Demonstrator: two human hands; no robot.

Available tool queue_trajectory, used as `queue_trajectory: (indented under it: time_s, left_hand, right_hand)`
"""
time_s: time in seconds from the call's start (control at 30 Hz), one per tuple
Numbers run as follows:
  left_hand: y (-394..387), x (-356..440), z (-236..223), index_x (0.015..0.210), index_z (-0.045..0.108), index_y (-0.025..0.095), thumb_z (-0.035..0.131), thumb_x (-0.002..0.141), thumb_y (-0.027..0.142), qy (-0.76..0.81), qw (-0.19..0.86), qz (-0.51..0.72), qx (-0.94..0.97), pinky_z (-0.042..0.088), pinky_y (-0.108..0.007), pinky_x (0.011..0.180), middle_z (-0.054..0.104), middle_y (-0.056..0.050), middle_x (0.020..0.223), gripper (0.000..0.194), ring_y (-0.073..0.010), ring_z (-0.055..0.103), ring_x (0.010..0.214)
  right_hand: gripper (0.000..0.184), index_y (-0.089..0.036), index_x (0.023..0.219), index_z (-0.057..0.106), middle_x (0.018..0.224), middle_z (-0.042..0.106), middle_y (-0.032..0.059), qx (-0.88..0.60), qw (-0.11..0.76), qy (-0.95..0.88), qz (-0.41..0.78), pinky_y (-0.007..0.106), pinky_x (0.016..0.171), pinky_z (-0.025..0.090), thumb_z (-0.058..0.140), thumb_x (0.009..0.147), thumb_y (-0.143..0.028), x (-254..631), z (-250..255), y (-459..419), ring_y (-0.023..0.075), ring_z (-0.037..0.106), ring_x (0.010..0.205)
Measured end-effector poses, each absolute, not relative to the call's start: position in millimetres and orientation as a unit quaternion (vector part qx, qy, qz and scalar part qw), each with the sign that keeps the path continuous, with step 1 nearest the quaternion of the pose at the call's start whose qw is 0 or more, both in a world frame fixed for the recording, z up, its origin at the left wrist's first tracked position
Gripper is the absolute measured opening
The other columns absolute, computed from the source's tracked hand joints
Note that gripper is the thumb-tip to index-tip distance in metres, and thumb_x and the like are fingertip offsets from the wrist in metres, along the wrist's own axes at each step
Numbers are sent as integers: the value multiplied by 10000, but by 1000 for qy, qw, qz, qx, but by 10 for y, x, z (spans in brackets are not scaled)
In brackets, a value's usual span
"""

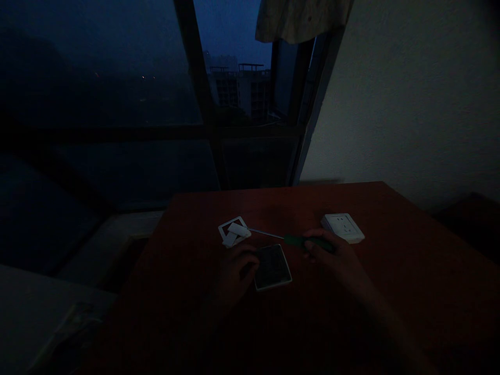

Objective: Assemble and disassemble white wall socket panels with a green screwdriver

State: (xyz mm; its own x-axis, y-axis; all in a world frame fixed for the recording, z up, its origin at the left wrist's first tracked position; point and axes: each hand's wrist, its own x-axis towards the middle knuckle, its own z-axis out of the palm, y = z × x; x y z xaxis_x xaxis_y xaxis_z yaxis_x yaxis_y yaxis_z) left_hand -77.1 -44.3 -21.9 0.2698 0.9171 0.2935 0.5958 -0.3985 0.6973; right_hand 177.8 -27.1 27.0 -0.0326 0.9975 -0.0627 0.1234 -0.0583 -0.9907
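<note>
My right hand (324, 247) is closed around the green handle of a screwdriver (294, 240), whose thin metal shaft points left. The screwdriver's tip ends close to a white frame (224, 229) and two small white rectangular pieces (239, 229) lying across it. My left hand (237, 268) has curled fingers pinched at the left edge of a square wall-switch box (273, 266) with a dark face and pale rim. Whether those fingers hold something small is too dark to see. A white wall socket (344, 227) lies just beyond my right hand.
Everything lies on a reddish-brown table (390, 250) in dim light. Past its far edge is a dark-framed window (211, 125) with a cloth (304, 18) hanging at the top. A pale wall (398, 104) rises at the right.
</note>
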Motion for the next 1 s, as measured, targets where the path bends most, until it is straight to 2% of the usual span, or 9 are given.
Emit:
queue_trajectory:
  time_s: [0.3,0.57,0.7,1.0]
  left_hand:
    - [-467,-808,-202,874,648,234,552,846,159,494,239,346,761,476,-354,905,603,-37,1118,125,-203,577,1049]
    - [-488,-846,-198,959,642,247,566,853,178,505,243,334,758,452,-378,954,569,-38,1169,148,-209,549,1104]
    - [-486,-798,-234,956,642,254,578,848,169,495,229,331,770,453,-356,947,557,-33,1180,152,-204,535,1117]
    - [-472,-804,-270,985,628,252,563,846,156,512,213,337,761,454,-380,952,562,-32,1183,180,-210,539,1113]
  right_hand:
    - [320,-190,988,611,701,671,17,-536,421,-572,457,273,570,530,657,783,-431,1836,511,-274,158,644,622]
    - [242,-209,912,616,759,636,6,-545,363,-680,330,241,496,491,618,807,-427,1844,899,-298,131,620,555]
    - [213,-219,910,632,759,650,5,-537,329,-733,258,247,522,471,596,824,-410,1837,984,-314,145,629,600]
    - [130,-232,870,633,779,680,-6,-493,271,-792,235,233,572,460,590,831,-349,1739,1013,-369,137,636,650]
